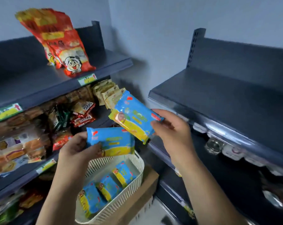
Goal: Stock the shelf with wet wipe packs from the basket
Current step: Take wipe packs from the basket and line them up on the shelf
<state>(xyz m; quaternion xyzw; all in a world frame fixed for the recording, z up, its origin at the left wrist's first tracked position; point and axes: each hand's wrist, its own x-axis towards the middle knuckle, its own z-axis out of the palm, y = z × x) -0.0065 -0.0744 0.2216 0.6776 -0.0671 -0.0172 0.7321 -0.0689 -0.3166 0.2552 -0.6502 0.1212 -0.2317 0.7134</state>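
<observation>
My left hand (80, 147) grips a blue and yellow wet wipe pack (113, 141) by its left end, just above the basket. My right hand (171, 127) holds a second wet wipe pack (134, 117) by its right end, tilted, higher and nearer the dark empty shelf (218, 95) on the right. Below my hands, the white slotted basket (138, 161) rests on a cardboard box (147, 181). Three more packs (105, 187) stand on edge inside the basket.
The left shelf unit (32, 82) carries red snack bags (61, 43) on top and several snack and bread packets on the lower levels. Below the right shelf, lower tiers hold jars and white containers (225, 148). A grey wall lies behind.
</observation>
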